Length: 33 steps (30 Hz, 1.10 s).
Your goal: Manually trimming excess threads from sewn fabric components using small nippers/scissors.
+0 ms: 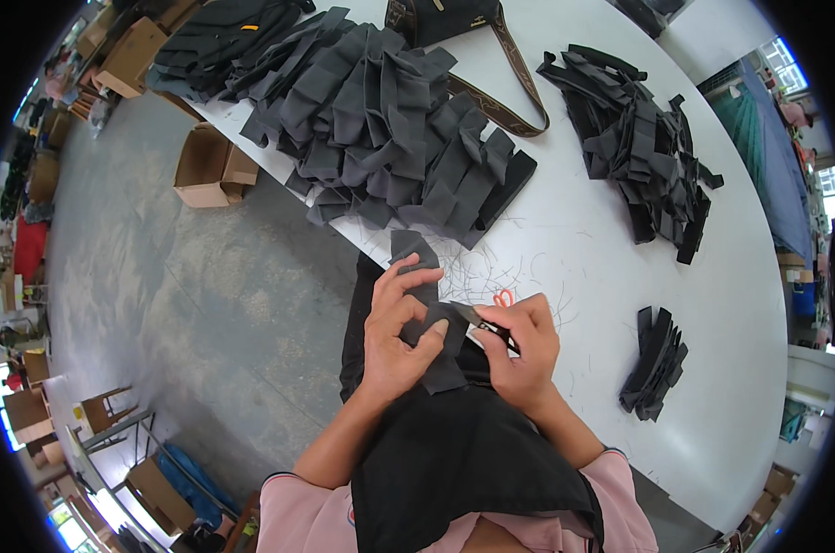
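My left hand [394, 327] grips a dark grey fabric strip [425, 276] that stands up from my lap against the table edge. My right hand [523, 346] holds a small pair of thread snips [480, 320] with its blades at the strip's right edge. An orange loop [503, 297] of another small tool lies on the table just beyond my right hand. Cut thread ends [477, 267] lie scattered on the white table [601, 249] in front of my hands.
A large heap of grey fabric strips [390, 120] covers the table's far left, a black heap [638, 138] lies far right, and a small black stack [655, 364] sits near right. A dark bag with a brown strap [505, 83] lies at the back. Cardboard boxes [210, 166] stand on the floor.
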Motion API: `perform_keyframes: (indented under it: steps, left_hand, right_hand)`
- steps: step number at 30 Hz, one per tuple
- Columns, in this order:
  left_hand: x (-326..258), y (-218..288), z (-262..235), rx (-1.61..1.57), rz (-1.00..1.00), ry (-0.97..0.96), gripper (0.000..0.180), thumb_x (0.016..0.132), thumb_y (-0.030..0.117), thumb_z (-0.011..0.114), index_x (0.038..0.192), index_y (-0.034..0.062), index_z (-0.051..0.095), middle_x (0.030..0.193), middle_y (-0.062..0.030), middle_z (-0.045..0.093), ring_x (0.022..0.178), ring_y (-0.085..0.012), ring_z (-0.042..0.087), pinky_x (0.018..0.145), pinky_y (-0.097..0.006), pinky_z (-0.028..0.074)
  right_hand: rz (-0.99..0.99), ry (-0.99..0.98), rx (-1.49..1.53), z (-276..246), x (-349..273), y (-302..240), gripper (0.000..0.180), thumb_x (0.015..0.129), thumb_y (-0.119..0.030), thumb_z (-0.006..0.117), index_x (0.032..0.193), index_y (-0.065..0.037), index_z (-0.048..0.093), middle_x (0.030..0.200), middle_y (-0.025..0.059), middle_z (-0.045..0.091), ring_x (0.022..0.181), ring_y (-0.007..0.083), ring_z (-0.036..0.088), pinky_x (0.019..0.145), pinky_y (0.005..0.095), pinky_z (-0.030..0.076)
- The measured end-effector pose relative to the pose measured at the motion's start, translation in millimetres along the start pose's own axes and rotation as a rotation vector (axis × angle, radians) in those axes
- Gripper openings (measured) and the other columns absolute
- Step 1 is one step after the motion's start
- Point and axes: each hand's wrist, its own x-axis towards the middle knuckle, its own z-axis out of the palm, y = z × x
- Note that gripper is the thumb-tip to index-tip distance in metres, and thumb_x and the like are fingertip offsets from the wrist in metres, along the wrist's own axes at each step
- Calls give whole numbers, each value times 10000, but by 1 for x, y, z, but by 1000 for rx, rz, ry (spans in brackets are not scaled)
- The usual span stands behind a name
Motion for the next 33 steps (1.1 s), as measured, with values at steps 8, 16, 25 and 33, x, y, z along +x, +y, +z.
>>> perform_keyframes:
  steps: [8, 16, 25, 33]
  left_hand:
    - [-3, 1, -1, -451, -355, -73, 165, 728, 37, 570, 634, 58, 436, 1144, -186, 584, 1296, -309, 324, 1034, -421, 258]
    - [-12, -11, 3, -609, -396, -102, 459, 926, 421, 472, 764, 6, 579, 1088, -135, 606, 1179, -244, 442, 974, -364, 318]
    - [-16, -16, 5, -434, -662, -79, 143, 867, 142, 625, 893, 2, 611, 882, 1, 577, 733, -32, 493, 635, -186, 401]
    - [-4, -9, 7, -386, -696, 115, 185, 853, 176, 661, 875, -8, 648, 664, 47, 572, 584, 0, 443, 532, -159, 361]
  right_hand:
    - [324, -259, 212, -18, 1, -6, 437, 659, -2, 703, 1065, -89, 566, 782, 35, 447, 604, 129, 445, 513, 250, 370]
    - [53, -77, 40, 19, 2, 7, 187, 648, -28, 706, 786, -63, 585, 684, 51, 484, 520, 191, 481, 489, 292, 401]
    - [1044, -121, 899, 26, 2, 17, 207, 835, -160, 655, 914, -1, 550, 690, -16, 490, 567, 63, 395, 514, 209, 338]
    - [245, -198, 13, -8, -31, 5, 326, 729, -57, 701, 1029, -62, 575, 777, 56, 570, 583, 162, 522, 542, 260, 413]
